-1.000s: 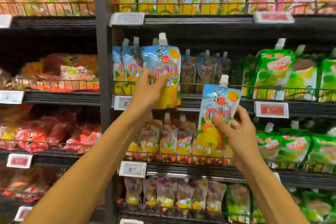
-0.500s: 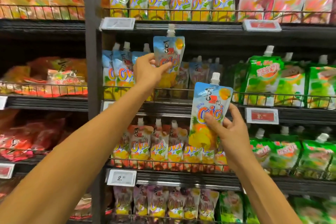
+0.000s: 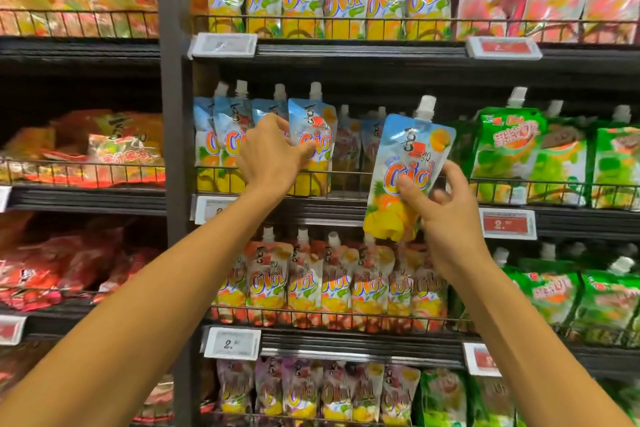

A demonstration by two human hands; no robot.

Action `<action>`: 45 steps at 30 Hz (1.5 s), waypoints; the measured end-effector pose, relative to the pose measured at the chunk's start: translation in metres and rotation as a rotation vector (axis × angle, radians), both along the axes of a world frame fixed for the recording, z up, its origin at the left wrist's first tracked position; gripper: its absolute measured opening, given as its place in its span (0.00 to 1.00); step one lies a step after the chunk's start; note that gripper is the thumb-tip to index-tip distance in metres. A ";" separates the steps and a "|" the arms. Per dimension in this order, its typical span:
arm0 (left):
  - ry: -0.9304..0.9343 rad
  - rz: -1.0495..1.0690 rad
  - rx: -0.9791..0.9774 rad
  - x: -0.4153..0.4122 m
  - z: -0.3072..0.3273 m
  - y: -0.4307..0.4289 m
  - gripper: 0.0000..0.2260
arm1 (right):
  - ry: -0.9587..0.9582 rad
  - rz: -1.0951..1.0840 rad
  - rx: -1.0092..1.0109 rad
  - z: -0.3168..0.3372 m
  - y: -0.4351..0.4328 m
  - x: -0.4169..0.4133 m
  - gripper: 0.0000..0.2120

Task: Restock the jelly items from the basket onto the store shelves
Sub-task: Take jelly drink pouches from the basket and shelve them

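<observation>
My left hand point(image 3: 273, 152) grips a blue spouted jelly pouch point(image 3: 313, 135) that stands upright behind the wire rail of the middle shelf point(image 3: 346, 199), at the right end of a row of like blue pouches point(image 3: 221, 139). My right hand point(image 3: 446, 215) holds a second blue jelly pouch point(image 3: 408, 156) by its lower half, tilted slightly right, in the air in front of that shelf. The basket is out of view.
Green pouches point(image 3: 505, 152) fill the right of the middle shelf. Darker pouches point(image 3: 349, 146) sit further back in the gap between my hands. Rows of pouches line the shelves above point(image 3: 329, 0) and below point(image 3: 332, 288). A dark upright post point(image 3: 171, 149) divides the bays. Price tags point(image 3: 509, 224) hang on shelf edges.
My left hand has lowered its pouch from above the shelf down behind the wire rail beside the row. My right hand still holds its pouch at about the same place.
</observation>
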State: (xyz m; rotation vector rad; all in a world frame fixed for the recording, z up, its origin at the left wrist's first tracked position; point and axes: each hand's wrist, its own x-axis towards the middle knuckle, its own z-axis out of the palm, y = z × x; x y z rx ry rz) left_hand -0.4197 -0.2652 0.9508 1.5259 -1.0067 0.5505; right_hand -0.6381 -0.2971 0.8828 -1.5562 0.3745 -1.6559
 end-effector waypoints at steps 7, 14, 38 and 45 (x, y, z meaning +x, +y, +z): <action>-0.072 0.118 0.082 0.011 -0.004 0.009 0.23 | -0.031 -0.213 -0.185 0.047 -0.007 0.024 0.18; -0.334 0.202 0.077 0.014 -0.036 0.017 0.13 | 0.030 -0.419 -0.137 0.075 -0.028 0.051 0.18; -0.434 -0.057 0.063 0.017 -0.087 0.027 0.19 | 0.475 -0.535 -0.120 0.053 -0.028 0.061 0.12; -0.270 -0.275 -0.103 -0.012 -0.143 0.045 0.18 | 0.111 -0.345 -0.079 -0.018 0.010 0.037 0.11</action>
